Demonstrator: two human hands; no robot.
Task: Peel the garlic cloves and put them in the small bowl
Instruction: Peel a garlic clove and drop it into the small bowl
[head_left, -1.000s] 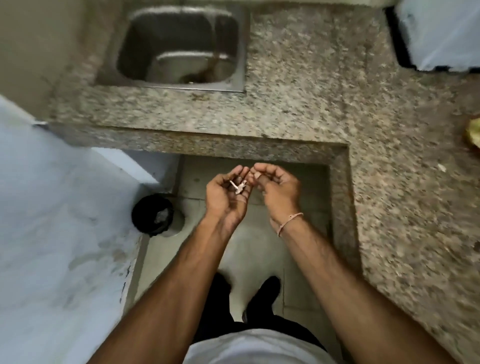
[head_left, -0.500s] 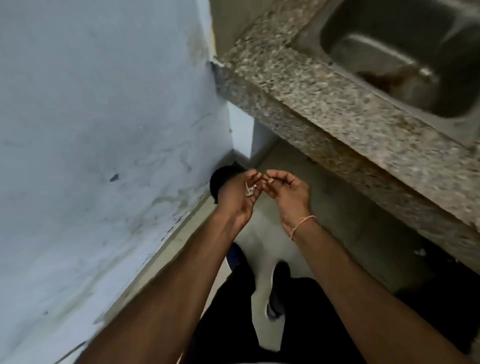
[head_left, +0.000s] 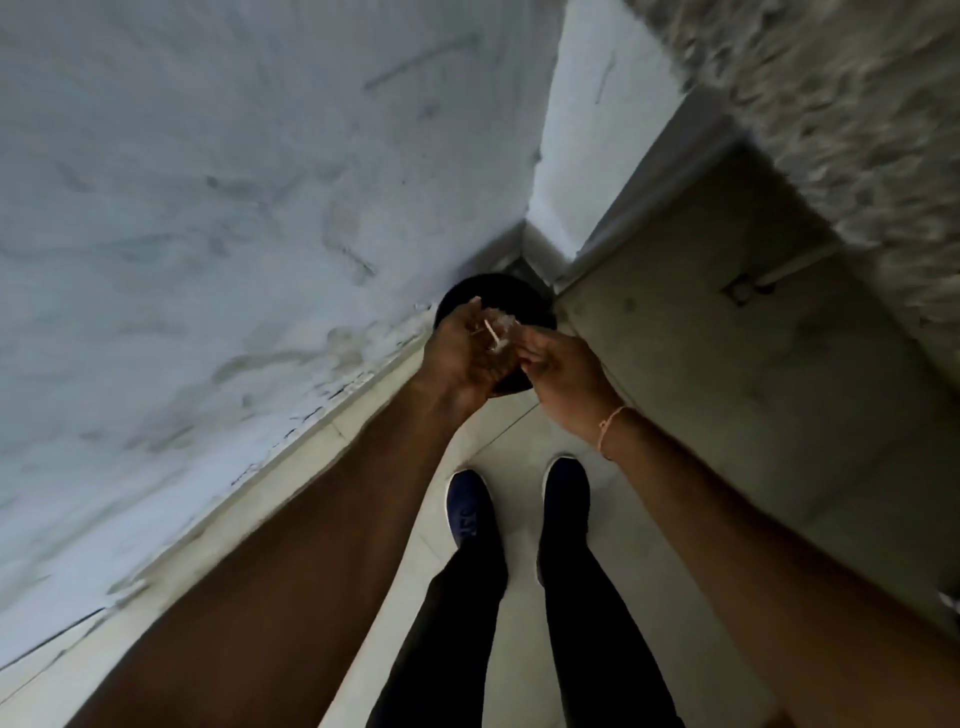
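Observation:
My left hand (head_left: 460, 358) is cupped palm-up and holds a small heap of pale garlic peels (head_left: 496, 332) with a thin dry stem sticking out. It hovers over a round black bin (head_left: 498, 293) that stands on the floor in the corner. My right hand (head_left: 569, 371) is right beside it, its curled fingertips at the edge of the peels. The blur hides whether they pinch any. No clove or small bowl is in view.
A blue-grey wall (head_left: 208, 208) fills the left. The speckled granite counter (head_left: 857, 104) overhangs at the upper right, with a panel (head_left: 727, 338) below it. My two feet in dark blue shoes (head_left: 470, 512) stand on the pale tiled floor (head_left: 519, 431).
The view has swung left and down from the counter and sink to the floor corner. Both hands have moved together with the peels until they are over the black bin.

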